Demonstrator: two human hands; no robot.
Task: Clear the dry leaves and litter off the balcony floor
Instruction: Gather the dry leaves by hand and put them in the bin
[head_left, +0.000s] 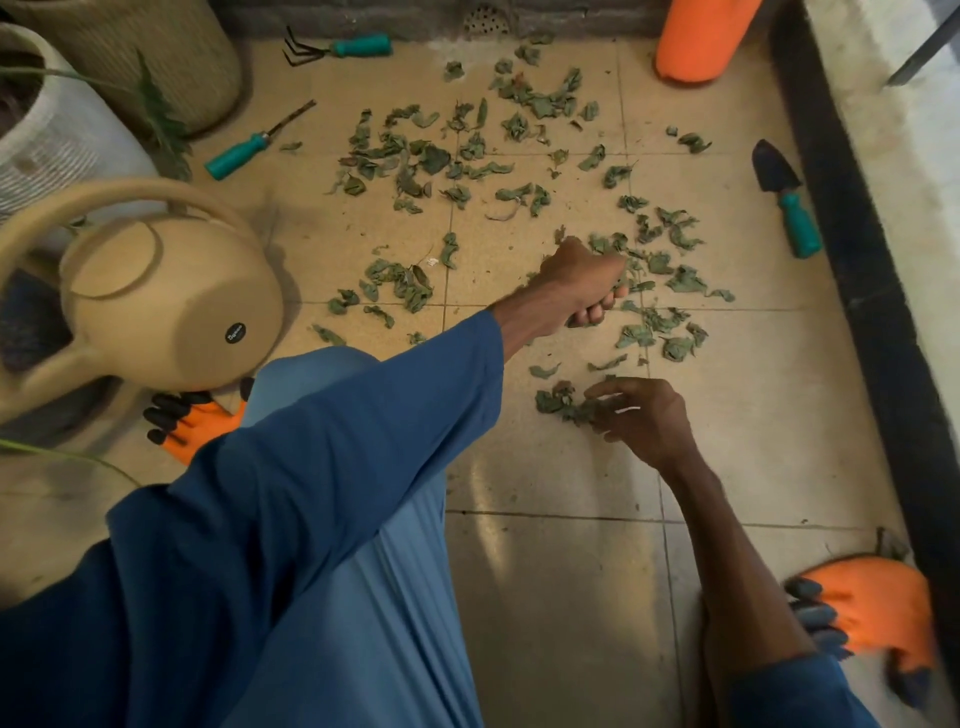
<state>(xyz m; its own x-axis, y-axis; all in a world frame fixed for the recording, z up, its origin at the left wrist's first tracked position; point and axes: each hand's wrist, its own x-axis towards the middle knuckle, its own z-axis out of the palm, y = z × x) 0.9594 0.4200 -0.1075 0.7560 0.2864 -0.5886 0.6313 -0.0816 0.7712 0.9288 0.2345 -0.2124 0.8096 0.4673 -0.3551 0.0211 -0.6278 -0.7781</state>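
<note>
Gathering step, early on: dry leaves (415, 166) cover the tiled floor (545, 597) right of the watering can (171, 306). Your left hand (582, 280) is clenched, seemingly on leaves; right hand (644, 421) pinches a clump (563, 405). Next you need a bin; none visible. Teal-handled tools (239, 153) lie beyond the can, an orange glove (202, 421) just beside it.

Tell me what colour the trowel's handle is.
Teal green. The head view shows it best, on the trowel lying at the right.

Tan watering can (171, 291) at left. Hand rake (337, 49) and weeder (249, 145), teal handles, on far tiles. Black trowel (784, 197) near right wall. Orange glove (197, 421) just beside can, second glove (872, 608) at right edge.
</note>
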